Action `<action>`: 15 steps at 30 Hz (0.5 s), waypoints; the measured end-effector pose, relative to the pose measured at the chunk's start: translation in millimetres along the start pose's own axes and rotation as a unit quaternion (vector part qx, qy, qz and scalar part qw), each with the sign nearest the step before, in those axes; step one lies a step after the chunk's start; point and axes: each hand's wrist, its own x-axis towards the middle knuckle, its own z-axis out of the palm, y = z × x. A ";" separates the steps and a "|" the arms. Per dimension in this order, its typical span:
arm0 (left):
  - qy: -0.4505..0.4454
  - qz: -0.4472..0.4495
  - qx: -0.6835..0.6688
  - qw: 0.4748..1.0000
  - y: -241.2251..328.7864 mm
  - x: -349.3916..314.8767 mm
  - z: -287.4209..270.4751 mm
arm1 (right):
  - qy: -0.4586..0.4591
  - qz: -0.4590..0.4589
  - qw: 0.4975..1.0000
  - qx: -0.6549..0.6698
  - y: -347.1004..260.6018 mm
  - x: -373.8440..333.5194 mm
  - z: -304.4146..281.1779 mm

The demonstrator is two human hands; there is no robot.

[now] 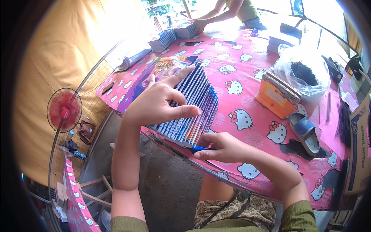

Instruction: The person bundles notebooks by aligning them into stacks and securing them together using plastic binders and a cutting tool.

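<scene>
A fanned stack of spiral notebooks lies at the table's near edge, its coil bindings in slanting rows. On top is a purple notebook cover. My left hand rests over the stack, fingers spread toward the cover and thumb stretched out above the coils. My right hand is closed around a blue-handled tool at the stack's near corner. The tool's dark tip meets the lower end of the coils; its exact kind is hard to make out.
Across the pink cat-patterned table, another person's hands touch notebook stacks. To the right are orange-covered books, a plastic bag with black contents, a blue-grey slipper and a carton. A red fan stands left.
</scene>
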 end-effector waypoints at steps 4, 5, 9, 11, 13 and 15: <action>0.001 -0.004 -0.009 1.000 1.3 0.9 0.1 | 0.016 -0.073 0.996 -0.042 17.7 -2.4 1.4; 0.002 -0.007 -0.013 1.000 1.3 1.1 1.0 | 0.015 -0.078 0.996 -0.041 20.2 -3.8 -0.5; 0.004 -0.011 -0.001 1.000 2.6 1.0 0.9 | 0.021 -0.083 0.995 -0.052 19.3 -10.0 -7.8; 0.004 -0.008 -0.012 1.000 1.2 1.3 1.0 | 0.020 -0.075 0.995 -0.061 19.5 -11.2 -9.0; 0.004 -0.007 -0.017 1.000 -0.1 1.2 1.1 | 0.009 -0.066 0.995 -0.067 20.9 -11.7 -7.0; 0.004 -0.010 -0.016 1.000 -0.2 0.7 0.6 | -0.013 -0.061 0.995 -0.072 16.5 -14.8 -6.1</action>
